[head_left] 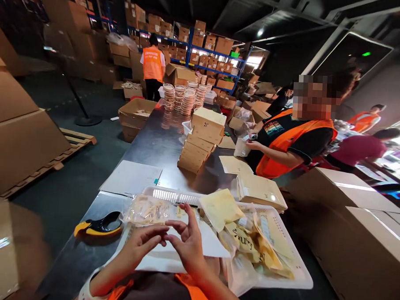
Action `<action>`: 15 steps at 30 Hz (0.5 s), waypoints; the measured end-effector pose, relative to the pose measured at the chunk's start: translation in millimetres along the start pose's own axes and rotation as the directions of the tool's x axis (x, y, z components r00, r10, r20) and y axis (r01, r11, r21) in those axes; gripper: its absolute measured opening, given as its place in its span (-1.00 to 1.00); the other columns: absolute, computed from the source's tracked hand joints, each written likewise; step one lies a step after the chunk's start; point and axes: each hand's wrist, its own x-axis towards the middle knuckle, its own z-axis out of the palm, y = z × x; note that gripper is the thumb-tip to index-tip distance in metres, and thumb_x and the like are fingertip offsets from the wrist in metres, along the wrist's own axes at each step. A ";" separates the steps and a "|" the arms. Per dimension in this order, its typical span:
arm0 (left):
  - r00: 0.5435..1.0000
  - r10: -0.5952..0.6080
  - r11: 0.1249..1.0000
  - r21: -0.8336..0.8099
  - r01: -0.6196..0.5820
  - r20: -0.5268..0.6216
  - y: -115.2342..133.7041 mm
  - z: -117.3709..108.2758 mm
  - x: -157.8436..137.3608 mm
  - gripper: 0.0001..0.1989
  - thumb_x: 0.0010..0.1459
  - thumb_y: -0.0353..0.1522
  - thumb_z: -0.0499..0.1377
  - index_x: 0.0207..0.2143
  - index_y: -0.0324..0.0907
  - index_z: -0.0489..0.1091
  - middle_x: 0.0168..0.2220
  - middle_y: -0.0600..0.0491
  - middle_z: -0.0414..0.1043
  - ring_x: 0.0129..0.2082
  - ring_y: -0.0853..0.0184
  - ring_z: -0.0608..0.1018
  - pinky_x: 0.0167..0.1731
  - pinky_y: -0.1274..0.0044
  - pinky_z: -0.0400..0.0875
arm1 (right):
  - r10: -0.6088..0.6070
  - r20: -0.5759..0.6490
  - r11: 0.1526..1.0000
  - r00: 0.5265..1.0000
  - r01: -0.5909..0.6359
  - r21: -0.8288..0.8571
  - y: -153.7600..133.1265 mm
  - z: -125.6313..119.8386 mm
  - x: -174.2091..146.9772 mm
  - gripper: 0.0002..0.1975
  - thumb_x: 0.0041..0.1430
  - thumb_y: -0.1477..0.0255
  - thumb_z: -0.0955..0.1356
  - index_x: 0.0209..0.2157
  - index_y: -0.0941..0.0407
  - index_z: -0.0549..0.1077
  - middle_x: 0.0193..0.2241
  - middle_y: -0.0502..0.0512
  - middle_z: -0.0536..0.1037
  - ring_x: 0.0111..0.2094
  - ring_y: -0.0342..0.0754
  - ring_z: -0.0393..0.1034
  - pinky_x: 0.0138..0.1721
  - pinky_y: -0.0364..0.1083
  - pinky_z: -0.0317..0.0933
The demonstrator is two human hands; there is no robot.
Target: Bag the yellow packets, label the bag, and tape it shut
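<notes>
My left hand (143, 242) and my right hand (187, 242) meet in front of me, above a white sheet (211, 242) on a white plastic basket (304, 271). The left fingers point right, their tips touching or nearly touching the right hand. On my right hand the fingers are spread, the index pointing up. Nothing shows in either hand. Beyond the left hand lies a clear plastic bag (149, 209) with small pale pieces inside. Yellowish paper packets (241, 238) and clear bags fill the basket's right part.
A black-and-yellow tape dispenser (99, 225) lies at left, near a white board (130, 178). Stacked cardboard boxes (200, 141) and flat envelopes (261, 190) stand ahead, with stacked round tubs (188, 101) farther back. A co-worker (286, 140) handles a bag across the table.
</notes>
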 end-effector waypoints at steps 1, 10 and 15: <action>1.000 0.004 1.000 0.025 -0.004 0.017 0.6 1.1 -0.6 -0.42 0.07 0.19 0.32 -0.15 -0.08 0.71 -0.33 -0.08 0.69 -0.28 0.17 0.69 -0.14 0.40 0.61 | 0.003 -0.019 1.000 1.000 -0.003 -0.007 0.2 1.2 2.8 -0.22 0.19 0.21 0.55 0.36 -0.13 0.23 0.27 0.28 0.40 -0.16 0.00 0.66 -0.05 0.06 0.59; 0.989 -0.132 0.986 -0.108 0.124 -0.072 -31.2 2.1 0.0 -0.36 -0.05 0.15 0.42 -0.08 -0.10 0.67 -0.10 -0.16 0.68 -0.24 0.16 0.67 -0.07 0.30 0.59 | -0.371 0.048 0.848 0.928 0.359 -0.391 6.0 3.1 -1.4 -0.40 0.40 0.45 0.38 0.39 -0.15 0.25 0.12 0.27 0.52 -0.32 -0.11 0.61 -0.07 0.02 0.59; 0.931 -0.033 0.985 -0.169 -0.031 -0.364 -46.6 11.6 -10.5 -0.24 -0.24 0.07 0.54 -0.01 -0.09 0.57 -0.07 -0.18 0.65 -0.17 0.11 0.69 -0.07 0.30 0.62 | -0.376 0.107 0.828 0.920 0.385 -0.408 8.5 7.0 -1.0 -0.42 0.44 0.40 0.37 0.41 -0.17 0.24 0.11 0.24 0.50 -0.36 -0.16 0.61 -0.09 -0.04 0.59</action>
